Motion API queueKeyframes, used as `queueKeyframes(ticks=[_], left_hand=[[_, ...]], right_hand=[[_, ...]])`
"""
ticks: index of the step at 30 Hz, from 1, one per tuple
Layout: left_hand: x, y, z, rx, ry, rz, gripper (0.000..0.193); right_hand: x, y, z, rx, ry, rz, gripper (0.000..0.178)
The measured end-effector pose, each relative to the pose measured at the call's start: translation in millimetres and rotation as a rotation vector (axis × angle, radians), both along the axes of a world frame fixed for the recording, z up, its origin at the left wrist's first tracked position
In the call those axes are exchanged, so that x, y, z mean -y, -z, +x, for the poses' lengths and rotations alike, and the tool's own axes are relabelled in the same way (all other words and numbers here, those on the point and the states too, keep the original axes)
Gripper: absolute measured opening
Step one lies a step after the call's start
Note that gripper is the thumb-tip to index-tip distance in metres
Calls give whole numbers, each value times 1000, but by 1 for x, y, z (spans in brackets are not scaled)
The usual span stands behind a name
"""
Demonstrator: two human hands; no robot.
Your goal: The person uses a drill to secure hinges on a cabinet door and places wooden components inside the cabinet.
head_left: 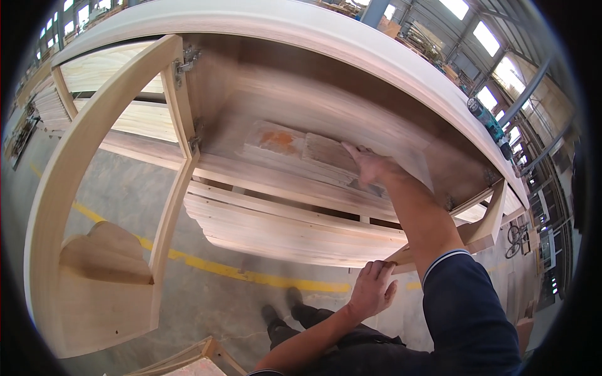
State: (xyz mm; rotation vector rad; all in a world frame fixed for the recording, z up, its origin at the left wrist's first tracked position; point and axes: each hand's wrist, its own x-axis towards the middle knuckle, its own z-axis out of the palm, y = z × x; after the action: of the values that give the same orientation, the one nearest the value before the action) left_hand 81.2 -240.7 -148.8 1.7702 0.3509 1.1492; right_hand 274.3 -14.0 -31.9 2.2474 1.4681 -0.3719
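Note:
My right hand (371, 165) reaches deep into a pale wooden cabinet (269, 81). Its fingers and thumb straddle the right end of a flat grey-brown block (329, 152), slightly blurred. Against the block's left end lies a pale flat piece with an orange patch (276, 140); whether the two are joined I cannot tell. Lower down, my left hand (373, 289) has its fingers curled over the edge of the right cabinet door (480, 235), which stands ajar. The left door (84, 144), a curved wooden frame with metal hinges, hangs wide open.
Wooden slats and a shaped apron (288, 232) run below the cabinet opening. A teal and black power tool (488, 125) sits on the cabinet's right edge. Another wooden piece (194, 363) stands at the bottom, near my legs. A yellow line (251, 274) crosses the concrete floor.

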Motion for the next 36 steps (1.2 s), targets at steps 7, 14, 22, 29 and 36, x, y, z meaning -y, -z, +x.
queueKeyframes(ticks=[7, 14, 22, 29, 36], left_hand=[[4, 3, 0, 3, 10, 0, 43], [5, 3, 1, 39, -7, -1, 43], [0, 4, 0, 12, 2, -14, 44], [-5, 11, 6, -17, 22, -19, 45], [-47, 40, 17, -107, 21, 213, 41]], right_hand=[[9, -3, 0, 26, -9, 1, 122], [7, 3, 13, 42, -36, 14, 122], [5, 3, 12, 45, -40, 1, 122], [-4, 2, 0, 305, -42, -72, 110], [-19, 47, -137, 330, -454, 1003, 69]])
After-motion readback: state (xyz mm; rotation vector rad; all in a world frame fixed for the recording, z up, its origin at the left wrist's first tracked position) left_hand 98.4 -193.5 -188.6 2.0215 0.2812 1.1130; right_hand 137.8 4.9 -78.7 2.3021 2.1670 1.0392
